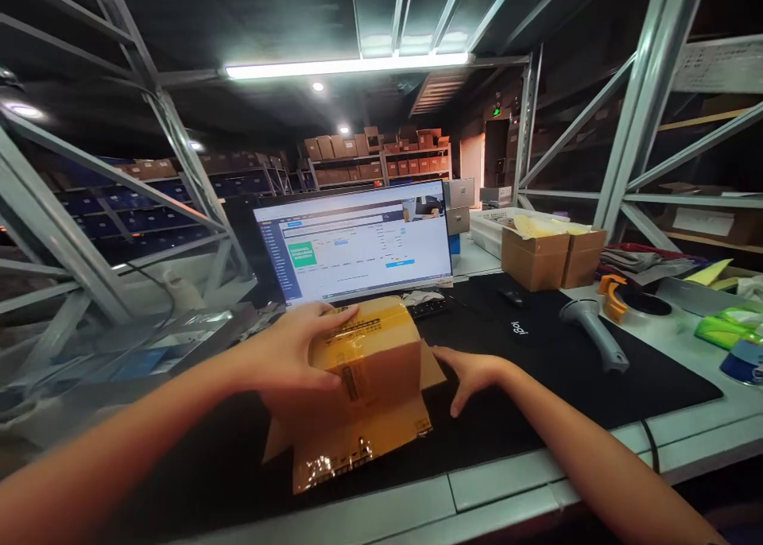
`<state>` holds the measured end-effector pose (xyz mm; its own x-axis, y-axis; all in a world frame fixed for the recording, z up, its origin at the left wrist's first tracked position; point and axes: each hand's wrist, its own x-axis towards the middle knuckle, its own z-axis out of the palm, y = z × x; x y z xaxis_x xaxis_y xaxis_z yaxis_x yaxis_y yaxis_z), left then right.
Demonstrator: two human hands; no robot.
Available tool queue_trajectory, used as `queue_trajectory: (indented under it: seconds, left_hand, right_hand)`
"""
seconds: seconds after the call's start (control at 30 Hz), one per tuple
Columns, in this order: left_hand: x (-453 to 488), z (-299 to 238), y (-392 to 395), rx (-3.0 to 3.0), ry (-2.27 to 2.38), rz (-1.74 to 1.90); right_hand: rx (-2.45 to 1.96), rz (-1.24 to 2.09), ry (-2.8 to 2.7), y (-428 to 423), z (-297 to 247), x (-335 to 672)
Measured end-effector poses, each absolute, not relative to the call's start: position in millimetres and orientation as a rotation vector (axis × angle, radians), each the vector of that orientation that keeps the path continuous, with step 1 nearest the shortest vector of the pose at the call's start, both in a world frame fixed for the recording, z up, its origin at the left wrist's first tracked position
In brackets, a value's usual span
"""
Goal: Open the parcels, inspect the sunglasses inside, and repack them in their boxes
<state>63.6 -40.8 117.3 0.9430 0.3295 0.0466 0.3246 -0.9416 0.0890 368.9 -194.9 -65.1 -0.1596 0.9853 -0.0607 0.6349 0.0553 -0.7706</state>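
A cardboard box (387,368) with yellow printed packing tape over its top stands on the black desk mat (477,442), its lower flaps spread outward. My left hand (298,346) grips the box at its left end, thumb against the near face and fingers over the top. Just right of the box is my right hand (468,370), open, its thumb apart from the fingers. Those fingertips are close to the right flap (431,368); whether they touch it I cannot tell.
Behind the box stands a monitor (358,243), with a keyboard (427,308) below it. To the right are a mouse (511,297), a handheld scanner (596,334), an orange tape dispenser (613,297) and brown cartons (533,259). Metal rack posts (640,92) rise at both sides.
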Motion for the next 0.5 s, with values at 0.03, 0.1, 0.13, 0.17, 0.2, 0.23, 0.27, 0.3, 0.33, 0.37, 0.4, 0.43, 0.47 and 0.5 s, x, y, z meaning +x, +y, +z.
queue_trajectory:
  seconds: [0.03, 0.1, 0.13, 0.17, 0.2, 0.23, 0.27, 0.3, 0.33, 0.37, 0.4, 0.43, 0.47, 0.5]
  left_hand:
    - [62.0, 121.6, -41.6, 3.026, 0.502, 0.092]
    - [58.0, 131.9, -41.6, 3.029, 0.499, 0.115]
    - [55.3, 138.5, -40.5, 3.016, 0.502, 0.142]
    - [52.0, 146.1, -38.7, 2.994, 0.511, 0.183]
    - [47.9, 154.4, -36.0, 2.962, 0.528, 0.244]
    - [43.1, 163.1, -32.7, 2.917, 0.556, 0.327]
    - [37.3, 171.6, -29.1, 2.844, 0.596, 0.436]
    - [30.7, 179.1, -25.3, 2.751, 0.643, 0.552]
    - [23.2, 185.1, -21.6, 2.650, 0.690, 0.661]
    - [15.0, 189.0, -18.2, 2.566, 0.729, 0.755]
    - [6.0, 190.3, -15.1, 2.449, 0.764, 0.850]
    - [-3.4, 189.1, -12.4, 2.305, 0.796, 0.950]
    - [-13.2, 185.4, -10.2, 2.151, 0.824, 1.050]
    - [-23.4, 179.4, -8.3, 1.992, 0.851, 1.148]
  right_hand:
    - [-1.659, 0.930, -1.864, -194.5, -67.1, 367.6]
    - [-1.695, 0.914, -1.887, -193.5, -70.9, 364.5]
    - [-1.703, 0.907, -1.900, -193.1, -72.4, 363.0]
    - [-1.710, 0.904, -1.910, -192.8, -73.7, 361.8]
    - [-1.715, 0.903, -1.916, -192.6, -74.7, 360.6]
    - [-1.720, 0.902, -1.916, -192.7, -75.4, 359.6]
    - [-1.726, 0.899, -1.914, -192.9, -75.9, 358.7]
    - [-1.730, 0.892, -1.908, -193.3, -76.2, 357.7]
    - [-1.726, 0.880, -1.899, -193.8, -76.3, 356.5]
    - [-1.712, 0.864, -1.890, -194.3, -76.2, 355.1]
    - [-1.692, 0.847, -1.881, -194.8, -75.8, 353.5]
    - [-1.672, 0.828, -1.868, -195.2, -75.4, 351.5]
    - [-1.659, 0.810, -1.853, -195.7, -74.8, 349.2]
    - [-1.652, 0.791, -1.836, -196.2, -74.3, 346.7]
